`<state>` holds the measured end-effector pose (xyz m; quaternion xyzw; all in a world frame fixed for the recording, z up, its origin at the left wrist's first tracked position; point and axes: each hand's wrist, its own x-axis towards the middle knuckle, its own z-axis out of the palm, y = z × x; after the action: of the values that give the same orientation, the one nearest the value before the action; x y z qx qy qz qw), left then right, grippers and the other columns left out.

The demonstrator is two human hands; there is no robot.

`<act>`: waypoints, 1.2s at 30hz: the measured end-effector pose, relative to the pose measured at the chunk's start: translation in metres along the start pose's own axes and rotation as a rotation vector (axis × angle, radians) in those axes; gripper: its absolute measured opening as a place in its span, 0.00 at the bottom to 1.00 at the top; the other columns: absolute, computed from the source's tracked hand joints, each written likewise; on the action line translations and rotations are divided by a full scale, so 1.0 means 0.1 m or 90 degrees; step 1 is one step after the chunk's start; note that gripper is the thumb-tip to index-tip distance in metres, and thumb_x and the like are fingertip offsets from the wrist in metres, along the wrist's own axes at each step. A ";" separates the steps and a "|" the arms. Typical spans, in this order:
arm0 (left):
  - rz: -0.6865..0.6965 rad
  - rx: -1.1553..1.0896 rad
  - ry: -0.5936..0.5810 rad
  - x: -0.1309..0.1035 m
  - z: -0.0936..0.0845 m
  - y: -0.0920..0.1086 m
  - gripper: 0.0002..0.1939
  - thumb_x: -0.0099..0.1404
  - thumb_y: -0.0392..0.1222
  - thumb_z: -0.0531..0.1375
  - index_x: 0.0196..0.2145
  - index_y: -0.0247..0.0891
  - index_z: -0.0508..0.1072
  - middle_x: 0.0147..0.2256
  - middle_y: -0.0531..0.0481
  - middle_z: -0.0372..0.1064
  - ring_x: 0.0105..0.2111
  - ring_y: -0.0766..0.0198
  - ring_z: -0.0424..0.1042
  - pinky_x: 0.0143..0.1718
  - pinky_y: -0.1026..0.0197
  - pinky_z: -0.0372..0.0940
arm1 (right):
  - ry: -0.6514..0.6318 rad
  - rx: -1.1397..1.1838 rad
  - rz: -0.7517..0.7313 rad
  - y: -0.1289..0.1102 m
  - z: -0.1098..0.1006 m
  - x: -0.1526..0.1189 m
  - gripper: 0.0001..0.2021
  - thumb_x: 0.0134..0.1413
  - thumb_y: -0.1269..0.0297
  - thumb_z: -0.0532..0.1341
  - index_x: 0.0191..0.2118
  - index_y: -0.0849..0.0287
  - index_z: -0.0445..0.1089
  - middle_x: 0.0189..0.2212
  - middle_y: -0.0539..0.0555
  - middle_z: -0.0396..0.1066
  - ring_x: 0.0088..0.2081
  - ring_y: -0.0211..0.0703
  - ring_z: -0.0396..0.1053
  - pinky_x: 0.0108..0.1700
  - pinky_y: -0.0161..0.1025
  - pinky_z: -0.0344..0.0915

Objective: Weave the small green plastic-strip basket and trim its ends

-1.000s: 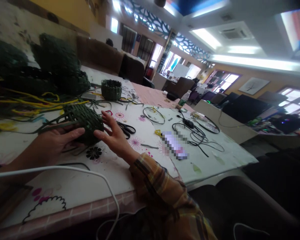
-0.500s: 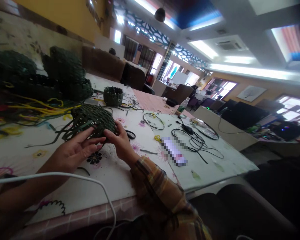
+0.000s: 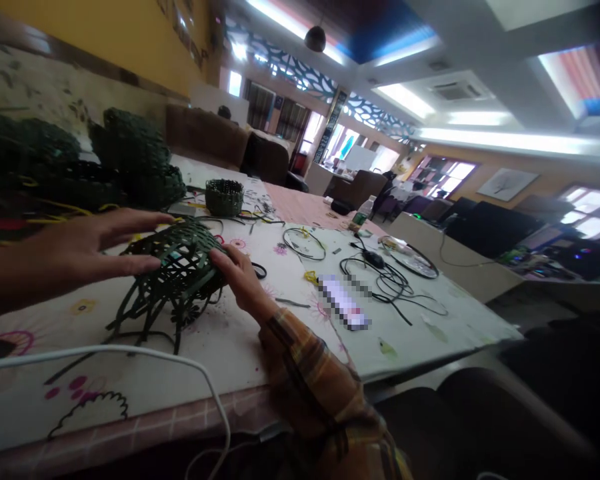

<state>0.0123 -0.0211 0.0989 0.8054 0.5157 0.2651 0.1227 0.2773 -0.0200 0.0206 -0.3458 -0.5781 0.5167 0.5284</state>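
Note:
A dark green woven basket with an open lattice lies tilted on the patterned tablecloth. Its loose strips fan out toward the lower left. My right hand grips the basket's right side, thumb on the near face. On the left, my left hand is stretched out beside the basket, thumb and fingers spread. Its fingertips are close to the weave or just touching it; I cannot tell which. Some of the basket's far side is hidden.
A small finished-looking green basket stands behind. Several larger green baskets are piled at the back left. To the right lie a coiled strip, black cables, a blurred-out phone-like object and a bottle. A white cable crosses in front.
My left hand has moved up and left from the basket's near side, its fingers spreading. The basket has turned, and its loose strips now point down toward me. My right hand stays on its right side.

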 end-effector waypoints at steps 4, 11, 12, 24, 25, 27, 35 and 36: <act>0.004 -0.010 -0.113 0.11 0.05 0.15 0.53 0.51 0.77 0.61 0.69 0.49 0.65 0.69 0.48 0.66 0.65 0.39 0.68 0.62 0.39 0.68 | -0.006 -0.035 -0.011 -0.01 -0.05 0.02 0.20 0.54 0.44 0.67 0.37 0.59 0.72 0.30 0.48 0.69 0.31 0.35 0.65 0.30 0.31 0.61; 0.030 0.058 -0.147 0.13 -0.05 0.46 0.52 0.53 0.67 0.60 0.71 0.42 0.61 0.70 0.45 0.61 0.68 0.42 0.63 0.69 0.45 0.58 | -0.022 -0.128 -0.065 0.01 -0.09 0.05 0.22 0.57 0.42 0.65 0.40 0.58 0.74 0.32 0.49 0.72 0.35 0.38 0.67 0.36 0.33 0.64; 0.038 0.069 -0.150 0.15 -0.04 0.46 0.52 0.52 0.66 0.60 0.71 0.40 0.61 0.70 0.43 0.61 0.67 0.43 0.63 0.69 0.46 0.58 | -0.031 -0.139 -0.080 0.01 -0.09 0.05 0.22 0.57 0.42 0.64 0.41 0.58 0.75 0.33 0.49 0.72 0.36 0.38 0.67 0.37 0.34 0.64; 0.008 0.145 -0.151 0.24 -0.03 0.43 0.51 0.48 0.62 0.59 0.66 0.32 0.68 0.56 0.38 0.77 0.48 0.48 0.77 0.51 0.53 0.71 | -0.122 -0.177 -0.102 -0.07 -0.11 0.03 0.24 0.61 0.42 0.62 0.46 0.59 0.77 0.38 0.50 0.75 0.40 0.39 0.70 0.44 0.35 0.66; 0.000 0.147 -0.139 0.23 -0.05 0.43 0.51 0.48 0.63 0.59 0.65 0.33 0.70 0.53 0.40 0.79 0.45 0.50 0.78 0.47 0.55 0.71 | -0.135 -0.169 -0.097 -0.07 -0.12 0.04 0.24 0.61 0.42 0.63 0.48 0.59 0.77 0.40 0.50 0.76 0.41 0.40 0.71 0.46 0.35 0.67; -0.020 0.156 -0.117 0.21 -0.08 0.43 0.50 0.47 0.66 0.60 0.62 0.34 0.74 0.48 0.43 0.82 0.39 0.53 0.78 0.42 0.58 0.70 | -0.166 -0.152 -0.088 -0.08 -0.14 0.05 0.26 0.57 0.43 0.67 0.53 0.57 0.76 0.48 0.52 0.77 0.49 0.43 0.73 0.53 0.38 0.68; -0.079 0.131 -0.185 0.07 -0.13 0.39 0.49 0.49 0.69 0.60 0.63 0.39 0.74 0.45 0.45 0.83 0.40 0.50 0.80 0.40 0.59 0.71 | -0.363 -0.070 -0.090 -0.24 -0.20 0.05 0.40 0.41 0.53 0.79 0.62 0.51 0.73 0.63 0.54 0.72 0.67 0.54 0.66 0.72 0.51 0.58; -0.085 0.118 -0.188 0.06 -0.13 0.37 0.49 0.49 0.69 0.60 0.63 0.39 0.74 0.48 0.44 0.83 0.45 0.49 0.80 0.43 0.57 0.71 | -0.380 -0.064 -0.092 -0.26 -0.21 0.05 0.39 0.42 0.54 0.79 0.62 0.51 0.73 0.63 0.53 0.72 0.67 0.53 0.67 0.72 0.51 0.59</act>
<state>0.0355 -0.0332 0.1292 0.8072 0.5669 0.0868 0.1395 0.3007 -0.0166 0.0447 -0.1624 -0.7556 0.5276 0.3525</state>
